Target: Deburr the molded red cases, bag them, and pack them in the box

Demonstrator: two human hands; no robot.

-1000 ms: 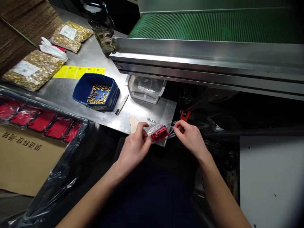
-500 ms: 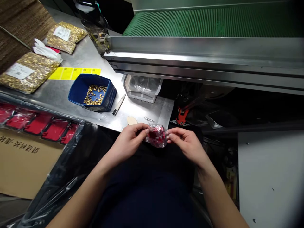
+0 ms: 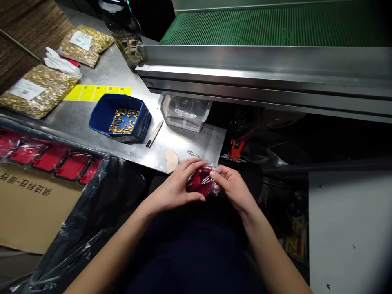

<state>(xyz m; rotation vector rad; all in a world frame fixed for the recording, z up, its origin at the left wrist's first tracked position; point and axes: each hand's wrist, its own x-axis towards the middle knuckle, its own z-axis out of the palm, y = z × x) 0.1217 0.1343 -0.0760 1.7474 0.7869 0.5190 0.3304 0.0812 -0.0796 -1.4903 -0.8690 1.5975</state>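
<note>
A red part in a clear plastic bag (image 3: pixel 200 182) is held between my two hands, just past the near edge of the metal bench. My left hand (image 3: pixel 179 184) wraps round its left side, thumb below and fingers above. At the right end, my right hand (image 3: pixel 231 184) pinches the crumpled plastic between thumb and fingers. Just beyond the hands, a small metal pin-like piece (image 3: pixel 193 154) and a round beige disc (image 3: pixel 171 160) lie on the bench. The far side of the red part is partly covered by fingers and glare.
A blue bin (image 3: pixel 116 118) holds small brass pieces, with a box cutter (image 3: pixel 154 134) beside it. Behind stands a grey tray (image 3: pixel 184 123) of clear bags. A metal conveyor rail (image 3: pixel 260 77) crosses ahead. Bagged red parts (image 3: pixel 50 158) fill a lined box at left.
My left hand has gone from pinching the bag's edge to cupping the bagged red part. My right hand has moved slightly left and gathers the plastic. The beige disc shows more fully.
</note>
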